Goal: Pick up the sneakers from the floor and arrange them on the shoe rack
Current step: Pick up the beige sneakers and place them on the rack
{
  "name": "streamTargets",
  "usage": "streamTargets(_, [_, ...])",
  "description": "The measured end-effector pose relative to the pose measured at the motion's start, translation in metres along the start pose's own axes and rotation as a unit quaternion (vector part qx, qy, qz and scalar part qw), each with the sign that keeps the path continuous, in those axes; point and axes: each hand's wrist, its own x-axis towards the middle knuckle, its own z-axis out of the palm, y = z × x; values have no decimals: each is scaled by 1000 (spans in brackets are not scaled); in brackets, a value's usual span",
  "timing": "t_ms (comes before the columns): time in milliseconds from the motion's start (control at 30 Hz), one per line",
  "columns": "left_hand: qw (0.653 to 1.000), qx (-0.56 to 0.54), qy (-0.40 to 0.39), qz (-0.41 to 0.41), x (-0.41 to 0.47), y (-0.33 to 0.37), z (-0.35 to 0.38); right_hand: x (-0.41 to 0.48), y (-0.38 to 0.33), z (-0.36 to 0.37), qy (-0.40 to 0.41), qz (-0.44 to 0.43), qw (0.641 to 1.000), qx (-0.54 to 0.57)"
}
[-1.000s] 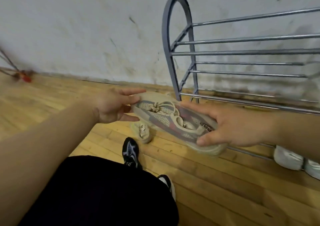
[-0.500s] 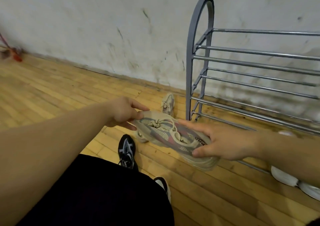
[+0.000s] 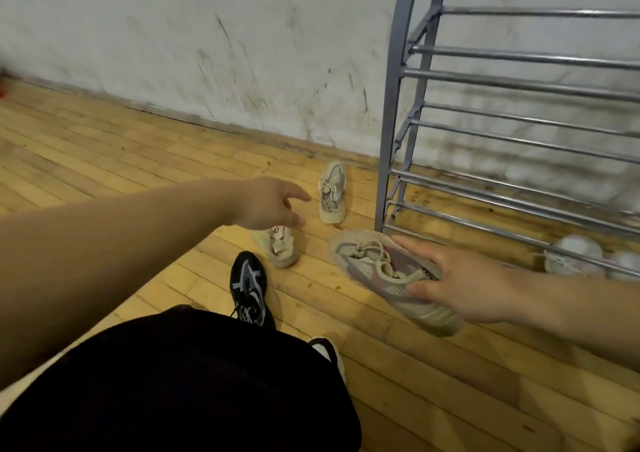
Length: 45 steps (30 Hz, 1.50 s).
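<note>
My right hand [image 3: 460,287] grips a beige and grey sneaker [image 3: 377,271] by its heel end, toe pointing left, held above the floor in front of the grey metal shoe rack [image 3: 391,140]. My left hand [image 3: 273,204] hangs open with fingers spread, just above a small beige sneaker [image 3: 282,249] lying on the floor. A matching beige and grey sneaker [image 3: 332,192] lies further back, close to the rack's left leg. White sneakers [image 3: 575,256] sit low behind the rack's bottom bars at the right.
A scuffed white wall [image 3: 207,36] runs behind the rack. The floor [image 3: 104,160] is wooden parquet. My own black shoe [image 3: 248,287] stands in front of me, and dark clothing fills the lower left.
My left hand has let go of the held sneaker's toe and moved left and forward, opening above the small sneaker. The right hand alone now holds the sneaker, lower than before.
</note>
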Motion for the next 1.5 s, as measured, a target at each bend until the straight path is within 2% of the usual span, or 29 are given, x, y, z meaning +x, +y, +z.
streamTargets(67, [1000, 20, 13, -12, 34, -15, 13, 18, 14, 18, 11, 37, 999, 9])
streamTargets(233, [997, -53, 43, -41, 148, -59, 69, 83, 53, 76, 3, 109, 984, 141])
streamTargets(333, [998, 1, 29, -51, 211, -69, 101, 106, 79, 111, -25, 185, 927, 325])
streamTargets(433, [997, 64, 2, -51, 251, -65, 119, 112, 102, 128, -34, 227, 882, 412])
streamTargets(600, [985, 168, -25, 7, 302, -63, 134, 112, 126, 121, -13, 223, 869, 441])
streamTargets(700, [991, 127, -27, -24, 325, -68, 139, 111, 131, 114, -2, 237, 869, 434])
streamTargets(833, [994, 98, -36, -20, 342, -74, 147, 111, 139, 109, 39, 271, 868, 415])
streamTargets(967, [993, 115, -20, -10, 349, -75, 157, 114, 144, 104, 58, 277, 875, 392])
streamTargets(1133, [995, 97, 33, 6, 315, -67, 160, 112, 149, 113, 50, 269, 877, 395])
streamTargets(1233, [997, 75, 6, 14, 277, -76, 175, 107, 156, 123, 52, 271, 887, 371])
streamTargets(1400, [997, 62, -46, 29, 187, -87, 223, 101, 174, 135, 96, 303, 880, 353])
streamTargets(1500, [997, 44, -66, -2, 144, -83, 235, 104, 178, 134, 106, 314, 871, 364])
